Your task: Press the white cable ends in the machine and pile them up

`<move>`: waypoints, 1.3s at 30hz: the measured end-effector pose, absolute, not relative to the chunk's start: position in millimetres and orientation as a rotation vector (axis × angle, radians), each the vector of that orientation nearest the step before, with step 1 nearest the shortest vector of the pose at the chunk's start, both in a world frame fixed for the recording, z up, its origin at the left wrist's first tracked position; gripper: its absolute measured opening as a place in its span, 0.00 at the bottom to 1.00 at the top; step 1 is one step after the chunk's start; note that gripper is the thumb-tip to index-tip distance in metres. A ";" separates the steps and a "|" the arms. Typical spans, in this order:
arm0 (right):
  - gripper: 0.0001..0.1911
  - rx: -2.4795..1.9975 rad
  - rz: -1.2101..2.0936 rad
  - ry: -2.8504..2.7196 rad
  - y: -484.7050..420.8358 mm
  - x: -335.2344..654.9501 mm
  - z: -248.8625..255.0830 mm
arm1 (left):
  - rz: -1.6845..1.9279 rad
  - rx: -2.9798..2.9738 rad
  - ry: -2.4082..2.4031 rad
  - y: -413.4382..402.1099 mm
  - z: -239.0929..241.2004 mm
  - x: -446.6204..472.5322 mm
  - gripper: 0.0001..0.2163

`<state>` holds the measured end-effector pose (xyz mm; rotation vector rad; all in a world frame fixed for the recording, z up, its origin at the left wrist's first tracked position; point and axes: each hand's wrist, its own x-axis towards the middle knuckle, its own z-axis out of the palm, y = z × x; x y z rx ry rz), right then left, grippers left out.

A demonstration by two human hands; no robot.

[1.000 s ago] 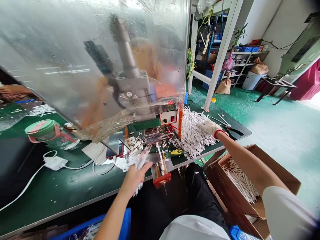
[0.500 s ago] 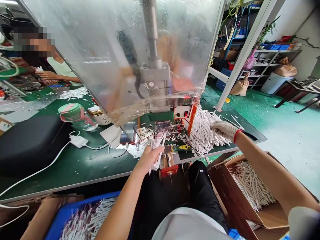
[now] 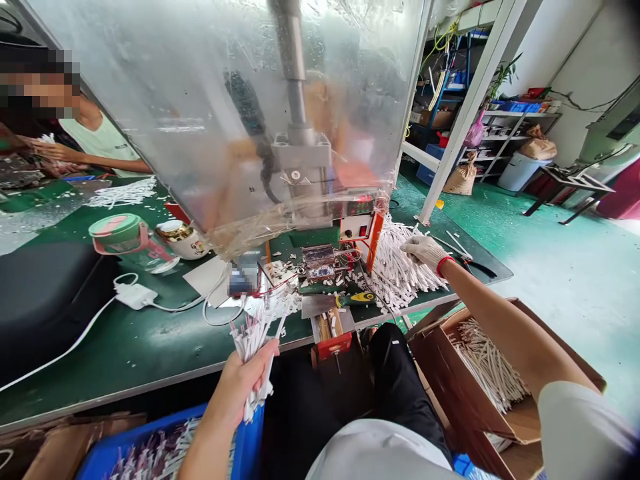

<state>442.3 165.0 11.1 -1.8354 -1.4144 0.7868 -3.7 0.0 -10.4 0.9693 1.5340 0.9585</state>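
My left hand (image 3: 244, 383) is closed round a bundle of thin white cable pieces (image 3: 255, 340), held upright just above the near edge of the green bench, over a blue bin (image 3: 113, 450) that holds several similar pieces. My right hand (image 3: 424, 252), in a white glove with a red cuff, rests with fingers curled on a big heap of white cable pieces (image 3: 397, 270) at the right of the bench. Between the hands stands a small press machine (image 3: 320, 257) behind a clear plastic shield (image 3: 240, 113).
A cardboard box (image 3: 505, 373) of white pieces sits by my right knee. On the bench lie a green-lidded jar (image 3: 117, 233), a mug (image 3: 183, 239), a white charger with cord (image 3: 133, 295), a phone, a screwdriver (image 3: 353, 300). Another person (image 3: 95, 143) works at the far left.
My left hand has pulled back from the machine toward me and to the left with the bundle, now over the blue bin. The right hand stays on the heap.
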 end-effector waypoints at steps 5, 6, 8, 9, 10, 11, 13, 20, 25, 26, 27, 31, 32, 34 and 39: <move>0.14 -1.688 0.871 -1.381 138.0 433.5 37.6 | 0.989 0.997 1.417 1.9 -17.9 -5.9 0.20; 0.15 -1.621 0.973 -1.353 126.6 424.9 42.7 | 0.998 1.005 1.399 3.0 -17.6 -4.8 0.20; 0.18 -1.485 1.258 -1.325 100.9 398.3 48.1 | 1.016 1.003 1.374 5.3 -16.1 -0.9 0.21; 0.19 -1.435 1.409 -1.316 88.3 380.8 47.6 | 1.025 0.992 1.366 6.5 -15.1 1.5 0.21; 0.19 -1.368 1.530 -1.323 77.2 361.2 44.8 | 1.031 0.976 1.360 7.7 -14.3 4.1 0.21; 0.18 -1.302 1.599 -1.321 68.5 340.4 39.9 | 1.039 0.961 1.355 8.8 -13.6 6.5 0.22; 0.18 -1.243 1.696 -1.262 60.5 299.5 25.7 | 1.043 0.950 1.347 10.3 -13.0 10.0 0.22; 0.17 -1.321 1.667 -1.041 94.8 231.4 -27.0 | 0.998 1.068 1.352 5.1 -13.5 3.9 0.22; 0.16 -1.293 1.708 -0.963 106.9 229.7 -42.1 | 1.019 1.026 1.377 1.1 -8.9 2.5 0.18; 0.15 -1.299 1.707 -0.963 107.4 229.4 -41.6 | 1.012 1.018 1.380 1.1 -7.7 3.4 0.18; 0.15 -1.311 1.703 -0.963 107.7 229.0 -40.1 | 1.004 1.011 1.385 1.3 -6.7 4.4 0.18; 0.14 -1.390 1.698 -0.960 107.3 226.2 -30.2 | 0.996 0.975 1.401 2.3 -7.1 6.4 0.17; 0.14 -1.394 1.706 -0.961 107.1 225.4 -28.0 | 0.997 0.970 1.401 2.5 -8.2 6.2 0.17; 0.15 -1.396 1.726 -0.967 106.6 224.7 -23.9 | 0.993 0.980 1.398 3.1 -10.9 5.0 0.17; 0.16 -1.489 1.607 -1.162 103.0 237.8 1.7 | 0.909 1.158 1.390 8.1 -10.9 0.9 0.19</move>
